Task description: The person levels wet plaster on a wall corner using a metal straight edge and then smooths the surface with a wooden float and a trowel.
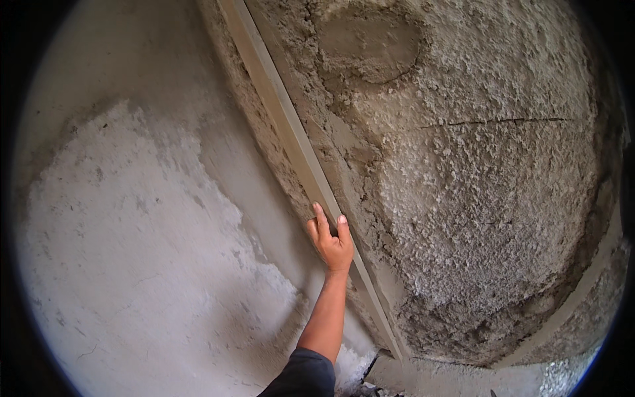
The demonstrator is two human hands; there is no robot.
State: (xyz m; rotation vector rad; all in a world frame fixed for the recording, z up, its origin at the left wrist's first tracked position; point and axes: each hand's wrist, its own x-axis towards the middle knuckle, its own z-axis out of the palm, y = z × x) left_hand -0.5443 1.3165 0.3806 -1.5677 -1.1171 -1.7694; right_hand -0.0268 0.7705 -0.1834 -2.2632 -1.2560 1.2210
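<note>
A long, straight, mortar-dusted bar, like a plasterer's straightedge point(290, 130), runs slantwise from the upper middle down to the lower centre. My left hand point(333, 250) grips it below its middle, with the thumb on the right side and the fingers on the left, partly hidden. The bar lies along a corner edge between a smoother wall face and a rough one. Fresh wet mortar point(347, 155) borders it on the right. My right hand is out of the picture.
Left of the bar is a pale wall face point(145, 251) with darker damp plaster point(228, 162) along its edge. The rough wall point(489, 205) at right has a horizontal crack point(496, 122) and a smeared mortar patch point(370, 45). A ledge point(450, 378) crosses the bottom.
</note>
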